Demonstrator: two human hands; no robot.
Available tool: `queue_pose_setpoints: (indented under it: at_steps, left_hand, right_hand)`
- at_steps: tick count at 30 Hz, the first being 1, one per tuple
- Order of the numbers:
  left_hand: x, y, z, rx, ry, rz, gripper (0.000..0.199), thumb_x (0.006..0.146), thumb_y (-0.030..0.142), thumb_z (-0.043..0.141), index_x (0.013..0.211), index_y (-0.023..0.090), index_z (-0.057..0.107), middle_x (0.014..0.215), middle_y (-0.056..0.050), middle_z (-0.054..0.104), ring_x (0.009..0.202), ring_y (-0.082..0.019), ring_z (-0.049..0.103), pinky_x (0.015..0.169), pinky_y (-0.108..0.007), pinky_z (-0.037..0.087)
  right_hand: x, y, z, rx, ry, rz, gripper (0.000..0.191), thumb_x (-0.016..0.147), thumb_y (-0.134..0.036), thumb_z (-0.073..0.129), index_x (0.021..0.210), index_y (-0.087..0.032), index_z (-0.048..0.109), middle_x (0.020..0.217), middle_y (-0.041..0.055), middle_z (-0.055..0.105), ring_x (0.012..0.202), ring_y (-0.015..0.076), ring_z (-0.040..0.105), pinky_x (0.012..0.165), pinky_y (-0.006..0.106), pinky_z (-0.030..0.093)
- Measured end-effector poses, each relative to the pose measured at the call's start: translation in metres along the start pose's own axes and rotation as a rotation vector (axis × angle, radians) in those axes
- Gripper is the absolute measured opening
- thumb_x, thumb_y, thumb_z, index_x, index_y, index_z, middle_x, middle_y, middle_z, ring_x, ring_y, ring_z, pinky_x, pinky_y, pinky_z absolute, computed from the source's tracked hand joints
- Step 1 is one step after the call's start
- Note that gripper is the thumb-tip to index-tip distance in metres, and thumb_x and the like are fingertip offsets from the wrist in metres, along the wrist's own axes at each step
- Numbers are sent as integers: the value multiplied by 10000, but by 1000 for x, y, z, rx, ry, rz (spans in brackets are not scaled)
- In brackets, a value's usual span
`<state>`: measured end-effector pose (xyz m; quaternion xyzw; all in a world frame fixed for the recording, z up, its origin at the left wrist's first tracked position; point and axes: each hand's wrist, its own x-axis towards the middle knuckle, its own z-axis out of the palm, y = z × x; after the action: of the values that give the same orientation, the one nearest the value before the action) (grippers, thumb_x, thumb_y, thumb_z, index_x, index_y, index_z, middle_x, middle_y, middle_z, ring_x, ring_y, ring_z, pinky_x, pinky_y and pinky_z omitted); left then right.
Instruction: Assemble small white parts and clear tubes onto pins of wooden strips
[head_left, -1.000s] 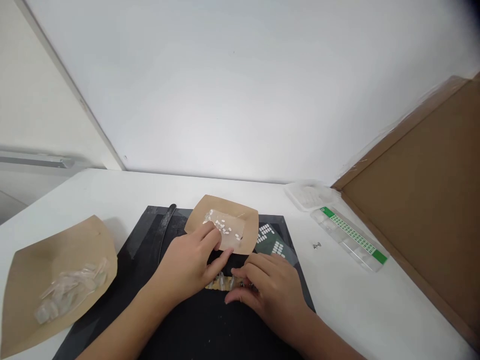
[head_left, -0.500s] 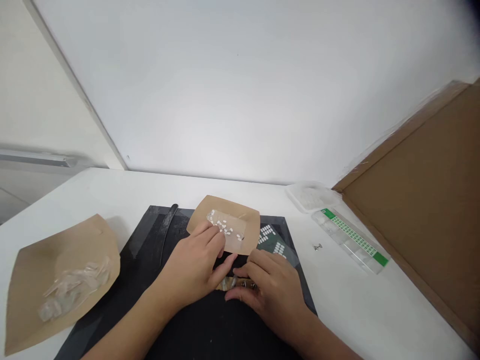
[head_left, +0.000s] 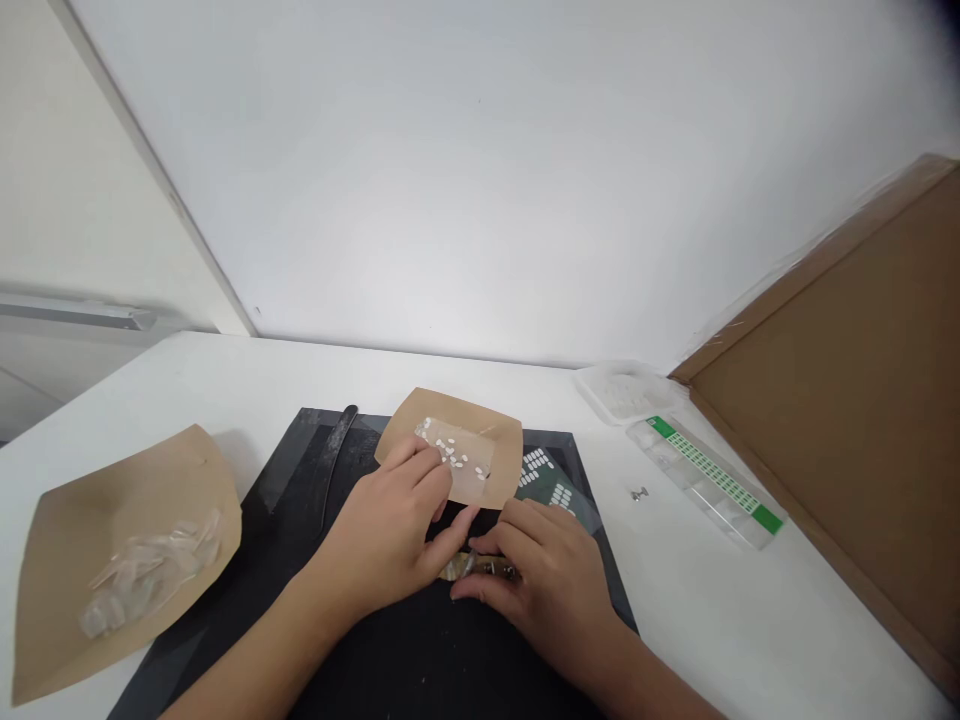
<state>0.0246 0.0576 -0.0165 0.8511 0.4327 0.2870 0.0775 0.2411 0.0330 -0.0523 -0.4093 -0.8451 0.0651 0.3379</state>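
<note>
My left hand (head_left: 394, 525) lies over the near left edge of a brown paper tray (head_left: 504, 450) with small white oval pieces (head_left: 454, 447) in it. Its fingers curl down, their tips partly hidden, and the thumb stretches away from them towards my right hand. My right hand (head_left: 544, 580) pinches a small shiny piece (head_left: 469, 563) between thumb and forefinger; its exact kind is too small to make out. Just behind that pinch, a narrow tan strip (head_left: 450, 570) with small metal bits (head_left: 499, 569) shows, mostly covered by my fingers.
Under both hands lies a black mat (head_left: 420, 660). A second paper tray (head_left: 75, 530) with clear plastic bags (head_left: 150, 575) stands left. Right are a green card (head_left: 544, 485) with white ovals, small metal pieces (head_left: 638, 494), a clear compartment box (head_left: 705, 485), a white dish (head_left: 626, 390) and cardboard (head_left: 847, 400).
The view has shifted very slightly. Both hands keep nearly the same place and pose, and the right hand's pinch stays closed.
</note>
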Motion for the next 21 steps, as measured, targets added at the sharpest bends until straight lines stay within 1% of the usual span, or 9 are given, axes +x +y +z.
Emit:
queue_pose_setpoints:
  at_steps: [2, 7, 9, 11, 13, 14, 16, 18, 21]
  left_hand:
    - [-1, 0, 1, -1, -4, -1, 343, 1001, 327, 595, 742, 210, 405, 789, -31, 536, 912, -241, 513, 694, -349, 474]
    - [-1, 0, 5, -3, -13, 10, 337, 994, 344, 606, 748, 207, 419, 811, -37, 552, 918, -246, 516, 682, -343, 466]
    - [-1, 0, 6, 5, -8, 14, 326, 994, 335, 605, 752, 206, 430, 815, -38, 557, 918, -247, 516, 696, -349, 471]
    - [-1, 0, 6, 23, 11, 18, 299, 997, 307, 598, 760, 205, 448, 810, -39, 560, 907, -245, 515, 707, -353, 474]
    - [0, 0, 5, 51, 58, 32, 263, 999, 266, 590, 773, 203, 471, 805, -40, 564, 892, -242, 514, 713, -356, 473]
    - [0, 0, 4, 64, 91, 46, 248, 997, 249, 590, 780, 202, 479, 804, -41, 567, 881, -240, 512, 715, -357, 470]
    - [0, 1, 3, 71, 163, 75, 229, 983, 227, 607, 788, 200, 490, 802, -42, 571, 854, -231, 506, 713, -357, 462]
    - [-1, 2, 1, 56, 233, 89, 223, 958, 222, 643, 793, 199, 496, 786, -37, 564, 819, -219, 494, 702, -354, 449]
    - [-2, 3, 0, 23, 304, 92, 242, 918, 231, 698, 793, 199, 493, 754, -30, 547, 784, -209, 483, 686, -350, 430]
  right_hand:
    - [-1, 0, 1, 0, -12, 13, 447, 900, -669, 707, 864, -224, 695, 813, 10, 713, 738, 199, 646, 678, 338, 351]
    - [-2, 0, 2, -5, -34, 11, 328, 953, -561, 721, 903, -237, 704, 832, 6, 706, 753, 201, 641, 677, 341, 351]
    - [-2, 0, 1, -9, -42, 6, 338, 937, -573, 733, 912, -238, 700, 843, 10, 700, 756, 205, 637, 678, 341, 364]
    - [-1, 0, 0, -25, -53, -3, 395, 889, -625, 756, 923, -235, 698, 863, 26, 684, 764, 216, 626, 680, 342, 385]
    - [0, 0, -1, -40, -58, -10, 448, 844, -651, 785, 996, -237, 707, 904, 45, 667, 796, 233, 618, 693, 348, 414]
    - [0, 1, -2, -40, -55, -12, 462, 842, -638, 797, 1056, -239, 707, 927, 54, 663, 820, 240, 618, 706, 352, 428]
    - [1, 2, -4, -24, -47, -31, 432, 883, -557, 801, 1157, -242, 691, 965, 61, 669, 860, 242, 622, 737, 360, 444]
    - [2, 3, -6, 3, -56, -86, 342, 922, -478, 789, 1152, -246, 686, 985, 55, 686, 870, 231, 628, 752, 361, 438]
    - [2, 5, -8, 33, -77, -162, 249, 929, -430, 795, 1068, -247, 698, 1000, 38, 705, 861, 210, 636, 746, 357, 406]
